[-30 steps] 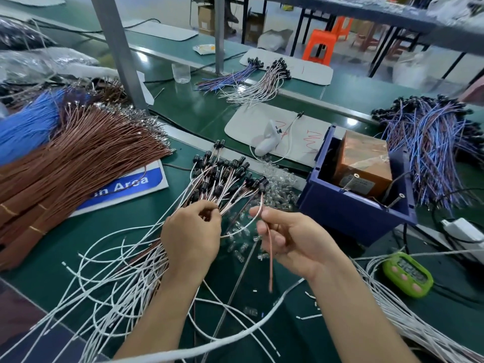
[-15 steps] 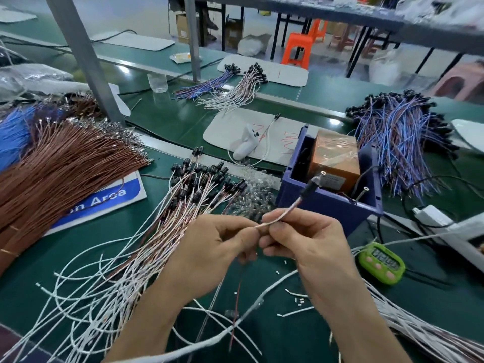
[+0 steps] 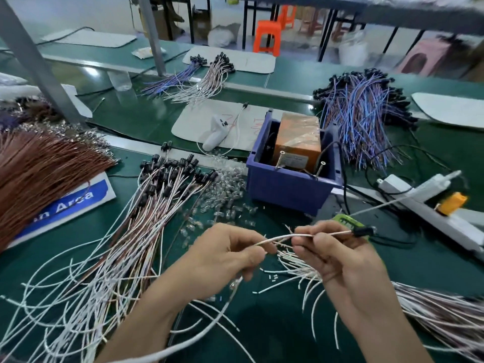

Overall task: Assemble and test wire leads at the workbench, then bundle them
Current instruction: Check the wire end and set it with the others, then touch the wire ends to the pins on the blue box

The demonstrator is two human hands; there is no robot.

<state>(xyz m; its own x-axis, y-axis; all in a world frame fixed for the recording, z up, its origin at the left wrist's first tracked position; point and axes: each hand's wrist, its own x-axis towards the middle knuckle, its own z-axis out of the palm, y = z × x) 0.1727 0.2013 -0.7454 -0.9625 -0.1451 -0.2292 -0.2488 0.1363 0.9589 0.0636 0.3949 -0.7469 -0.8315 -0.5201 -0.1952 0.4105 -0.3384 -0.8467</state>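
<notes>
Both hands hold one white-and-brown wire lead [image 3: 284, 236] level above the green bench mat. My left hand [image 3: 225, 255] pinches its near end between thumb and fingers. My right hand [image 3: 337, 255] pinches it further along, and the lead's black cap [image 3: 362, 231] sticks out to the right past my fingers. A fan of capped leads [image 3: 167, 184] lies to the left of my hands. Another pile of leads [image 3: 432, 310] lies under my right wrist. Small clear bulbs [image 3: 222, 176] are scattered ahead of my hands.
A blue bin [image 3: 288, 184] with an orange box and two test pins stands ahead. A green timer [image 3: 345, 221] lies behind the lead. Brown wires [image 3: 39, 169] lie far left, blue-purple leads [image 3: 361, 116] far right, and a white power strip [image 3: 419, 200] at right.
The lead moved from near the blue bin's pins down and to the right; its black cap now points right over the timer. Both hands stayed on it and shifted right.
</notes>
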